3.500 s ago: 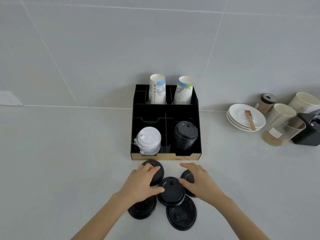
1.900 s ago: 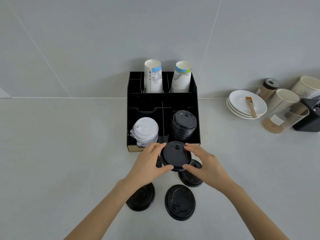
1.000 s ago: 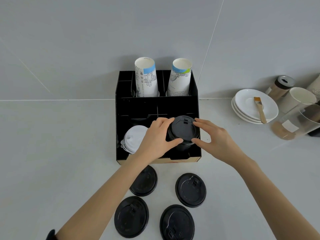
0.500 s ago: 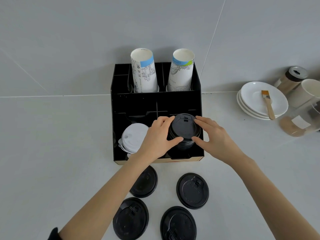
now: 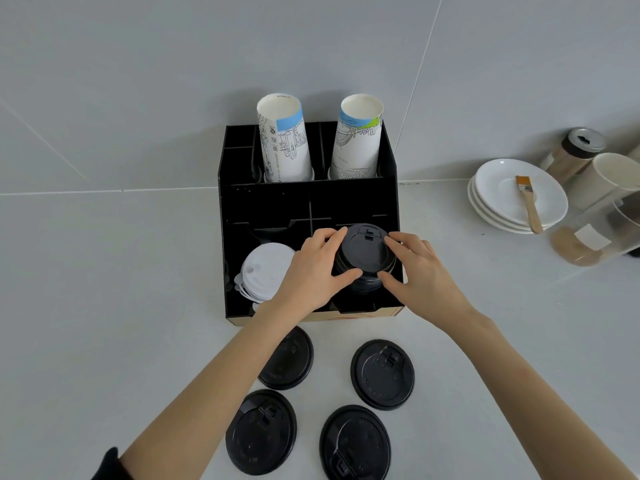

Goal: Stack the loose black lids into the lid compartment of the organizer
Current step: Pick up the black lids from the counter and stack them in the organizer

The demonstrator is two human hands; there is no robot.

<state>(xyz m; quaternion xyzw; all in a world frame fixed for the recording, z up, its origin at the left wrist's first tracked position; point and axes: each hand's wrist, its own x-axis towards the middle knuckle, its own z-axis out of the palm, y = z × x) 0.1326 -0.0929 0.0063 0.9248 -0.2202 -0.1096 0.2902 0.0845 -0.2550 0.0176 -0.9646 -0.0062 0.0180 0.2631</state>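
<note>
A black organizer (image 5: 242,202) stands against the wall. Its front right compartment holds a stack of black lids (image 5: 363,284). On top of that stack sits one black lid (image 5: 365,249), pinched from both sides by my left hand (image 5: 313,271) and my right hand (image 5: 420,271). Several loose black lids lie flat on the counter in front of the organizer: one (image 5: 289,360) partly under my left forearm, one (image 5: 382,374) to its right, and two nearer me (image 5: 261,431) (image 5: 355,443).
White lids (image 5: 263,275) fill the front left compartment. Two paper cups (image 5: 285,140) (image 5: 358,138) stand in the organizer's back row. To the right are stacked white plates (image 5: 498,192) with a brush (image 5: 528,202), a jar (image 5: 576,150), and cups.
Both hands lifted one black lid from the counter, carried it over the organizer's front edge and lowered it onto the black stack. The camera moved closer.
</note>
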